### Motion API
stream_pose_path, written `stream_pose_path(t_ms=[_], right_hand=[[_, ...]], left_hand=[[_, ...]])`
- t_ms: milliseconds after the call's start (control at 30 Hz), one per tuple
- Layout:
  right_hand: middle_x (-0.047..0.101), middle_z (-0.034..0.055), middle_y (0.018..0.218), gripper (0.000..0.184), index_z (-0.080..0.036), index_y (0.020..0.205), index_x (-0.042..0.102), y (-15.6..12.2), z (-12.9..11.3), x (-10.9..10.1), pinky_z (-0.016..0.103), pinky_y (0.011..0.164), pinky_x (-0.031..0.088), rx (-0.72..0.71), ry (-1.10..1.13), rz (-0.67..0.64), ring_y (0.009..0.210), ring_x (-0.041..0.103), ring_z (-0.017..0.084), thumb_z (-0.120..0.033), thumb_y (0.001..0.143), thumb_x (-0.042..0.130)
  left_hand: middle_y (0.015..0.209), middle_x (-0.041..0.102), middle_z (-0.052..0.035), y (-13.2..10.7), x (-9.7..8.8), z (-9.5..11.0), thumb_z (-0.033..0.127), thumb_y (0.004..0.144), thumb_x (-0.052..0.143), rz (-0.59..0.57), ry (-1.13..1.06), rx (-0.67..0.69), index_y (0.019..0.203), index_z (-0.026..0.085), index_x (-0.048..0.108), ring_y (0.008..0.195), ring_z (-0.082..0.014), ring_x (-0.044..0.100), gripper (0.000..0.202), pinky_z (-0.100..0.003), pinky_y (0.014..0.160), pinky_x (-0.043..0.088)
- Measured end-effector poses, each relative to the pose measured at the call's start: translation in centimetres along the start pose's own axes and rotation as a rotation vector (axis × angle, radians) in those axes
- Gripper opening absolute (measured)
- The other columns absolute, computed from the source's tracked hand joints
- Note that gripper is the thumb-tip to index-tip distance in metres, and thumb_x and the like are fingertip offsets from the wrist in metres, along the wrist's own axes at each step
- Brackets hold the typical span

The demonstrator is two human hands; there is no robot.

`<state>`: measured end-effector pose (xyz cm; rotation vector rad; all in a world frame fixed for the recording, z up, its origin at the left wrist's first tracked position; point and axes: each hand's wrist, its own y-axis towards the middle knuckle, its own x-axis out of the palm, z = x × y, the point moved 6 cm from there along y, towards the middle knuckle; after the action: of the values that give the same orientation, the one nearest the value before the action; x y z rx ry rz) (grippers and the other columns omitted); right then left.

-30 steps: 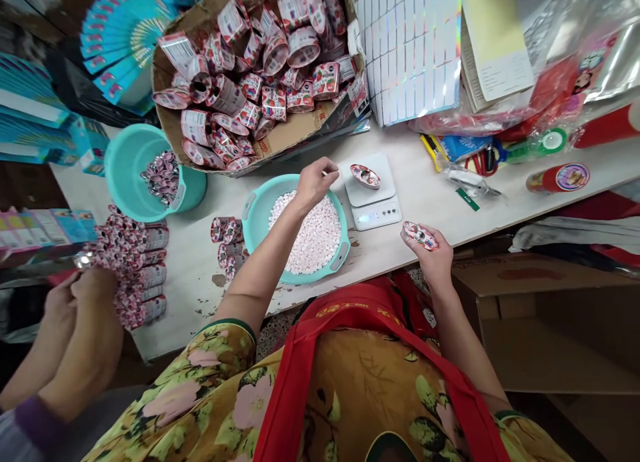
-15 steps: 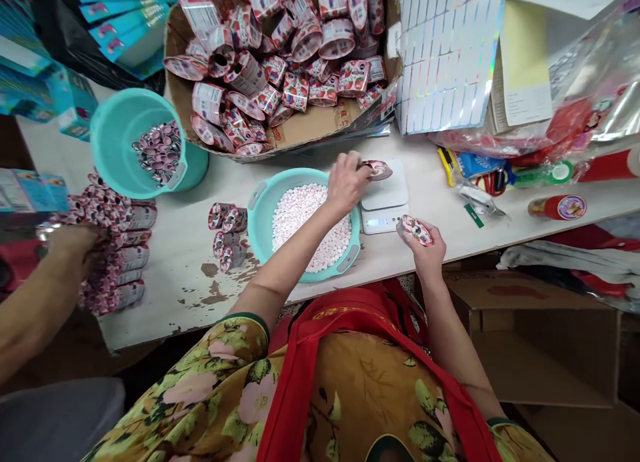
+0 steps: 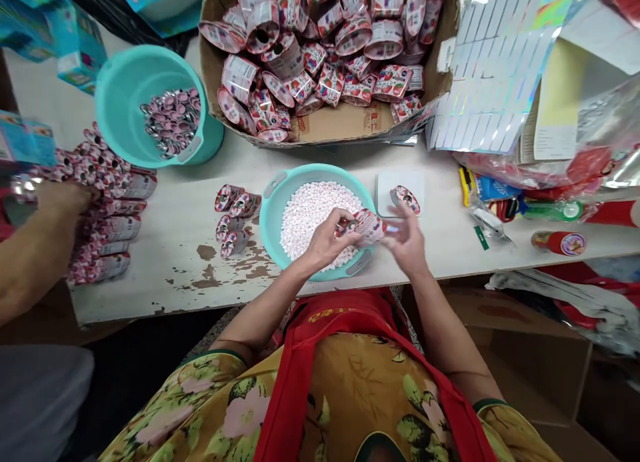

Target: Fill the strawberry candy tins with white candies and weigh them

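Observation:
My left hand (image 3: 330,241) is closed around a small printed pink-and-white container (image 3: 370,227), held tilted above the right side of a turquoise basin (image 3: 269,232). Small pale pink candies (image 3: 313,212) fill the basin's bottom. At the container's right end is my right hand (image 3: 409,243), its fingers spread and slightly blurred; whether they touch it I cannot tell. Behind those fingers a similar container (image 3: 405,199) rests on the white plate of a kitchen scale (image 3: 387,185). The scale's display is mostly covered by my right hand.
Several containers (image 3: 233,225) stand left of the basin. A cardboard box (image 3: 330,132) of such containers lies behind. A turquoise bucket (image 3: 115,115) holds pink-and-silver pieces. At far left, a co-worker's hand (image 3: 63,205) reaches among stacked containers (image 3: 117,229). Label sheets (image 3: 480,82) lie right.
My left hand has moved from the scale to above the basin with a container. The container from my right hand now lies on the scale, and that hand has opened. The view has shifted.

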<state>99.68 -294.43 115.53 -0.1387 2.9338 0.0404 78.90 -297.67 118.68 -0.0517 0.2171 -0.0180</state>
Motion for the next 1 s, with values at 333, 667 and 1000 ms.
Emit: stream_pose_path(t_ms=[333,667,1000], right_hand=[[0.074,0.0023,0.093,0.061,-0.022,0.109,0.063,-4.0,0.5,2.3,0.034,0.078,0.057,0.262,-0.013,-0.085,0.079,0.066,0.019,-0.051,0.061,0.087],[0.073,0.0035,0.103,0.068,-0.025,0.103,0.058,-2.6,1.8,2.5,0.039,0.088,0.057,0.249,0.224,-0.062,0.092,0.069,0.022,-0.048,0.05,0.093],[0.059,0.0091,0.137,0.056,-0.029,0.125,0.059,-1.7,-4.2,9.6,0.045,0.108,0.051,-0.191,-0.042,-0.142,0.133,0.053,0.027,-0.049,0.076,0.078]], left_hand=[[0.093,0.074,-0.0136,-0.8,3.8,-4.5,0.061,0.089,0.062,0.015,-0.881,-0.578,0.096,0.012,0.071,0.075,-0.0187,0.068,0.051,-0.03,0.064,0.054],[0.077,0.06,-0.0029,-0.3,-1.0,-2.9,0.043,0.089,0.065,0.106,-0.499,-0.274,0.106,0.018,0.073,0.07,-0.0136,0.056,0.031,-0.028,0.07,0.047],[0.09,0.069,-0.011,-5.1,-9.4,0.6,0.052,0.095,0.053,0.215,0.819,-0.017,0.087,0.025,0.072,0.086,-0.0253,0.061,0.034,-0.036,0.077,0.043]])
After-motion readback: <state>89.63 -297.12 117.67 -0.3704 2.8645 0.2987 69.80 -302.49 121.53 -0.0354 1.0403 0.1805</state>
